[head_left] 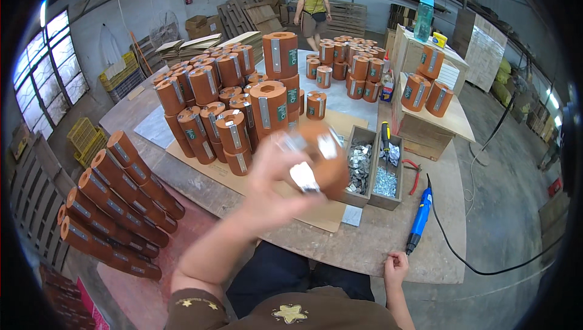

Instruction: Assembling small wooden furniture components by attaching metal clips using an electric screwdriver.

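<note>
My left hand is raised over the near side of the workbench, its fingers wrapped round an orange-brown hollow cylinder. Bright metal strips show on the cylinder, and both it and the hand are blurred. My right hand rests at the bench's front edge with curled fingers; anything inside them is too small to make out. Beside its fingertips lies the tip of a blue electric screwdriver, its black cord running off to the right. A wooden box holds grey metal plates and silver screws.
Stacked orange-brown cylinders crowd the bench's left and far parts; more lean in columns at the left. A hand screwdriver stands in the box, with red-handled pliers alongside. Wooden boxes bear cylinders. A person stands far back.
</note>
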`<state>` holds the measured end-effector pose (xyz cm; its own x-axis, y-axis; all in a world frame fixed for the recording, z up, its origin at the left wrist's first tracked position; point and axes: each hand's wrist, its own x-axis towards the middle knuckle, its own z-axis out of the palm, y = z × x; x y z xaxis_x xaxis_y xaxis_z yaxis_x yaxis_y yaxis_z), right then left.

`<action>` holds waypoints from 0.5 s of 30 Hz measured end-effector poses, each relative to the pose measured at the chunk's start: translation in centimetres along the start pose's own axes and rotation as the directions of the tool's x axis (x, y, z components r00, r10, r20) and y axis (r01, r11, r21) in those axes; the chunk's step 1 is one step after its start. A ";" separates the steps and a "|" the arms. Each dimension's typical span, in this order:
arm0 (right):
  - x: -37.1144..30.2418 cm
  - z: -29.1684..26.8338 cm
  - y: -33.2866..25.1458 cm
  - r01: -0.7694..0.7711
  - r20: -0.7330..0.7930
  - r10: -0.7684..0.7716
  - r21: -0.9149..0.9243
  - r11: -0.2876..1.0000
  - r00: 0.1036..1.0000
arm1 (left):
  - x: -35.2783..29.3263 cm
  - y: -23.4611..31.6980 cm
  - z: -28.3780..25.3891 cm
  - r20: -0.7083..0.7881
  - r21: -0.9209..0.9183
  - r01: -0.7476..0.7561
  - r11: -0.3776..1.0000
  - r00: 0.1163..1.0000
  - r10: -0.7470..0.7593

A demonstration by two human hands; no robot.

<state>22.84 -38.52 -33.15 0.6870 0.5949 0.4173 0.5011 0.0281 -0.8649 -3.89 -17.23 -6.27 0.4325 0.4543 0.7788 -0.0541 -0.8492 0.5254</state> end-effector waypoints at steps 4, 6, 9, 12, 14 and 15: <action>-0.2 0.7 -0.3 -0.091 0.049 0.086 0.102 0.991 0.995 | 5.4 1.4 -6.2 -0.263 -0.046 0.083 0.995 0.960 -0.092; -0.2 0.9 -0.4 -0.066 0.062 0.060 0.106 0.992 0.996 | 6.5 1.5 -8.5 -0.295 -0.077 0.108 0.991 0.947 -0.127; 0.1 0.7 -1.3 -0.052 0.055 0.047 0.093 0.994 0.997 | 7.4 0.2 -10.7 -0.347 0.049 0.125 0.991 0.933 -0.101; 0.1 0.4 -1.0 -0.116 0.066 0.107 0.149 0.982 0.992 | 8.5 -1.5 -13.3 -0.423 0.227 0.201 0.953 0.902 -0.089; 0.3 0.6 -1.8 -0.268 0.116 0.248 0.220 0.938 0.962 | 9.4 -1.9 -14.1 -0.450 0.242 0.274 0.931 0.881 -0.142; 0.5 0.9 -2.5 -0.273 0.106 0.255 0.218 0.937 0.961 | 9.6 -2.0 -14.2 -0.455 0.256 0.253 0.933 0.883 -0.115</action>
<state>21.44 -37.57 -31.00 0.7320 0.6643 0.1510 0.1676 0.0393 -0.9851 -12.37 -7.37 5.01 -0.0215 0.6211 0.7834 0.2888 -0.7463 0.5996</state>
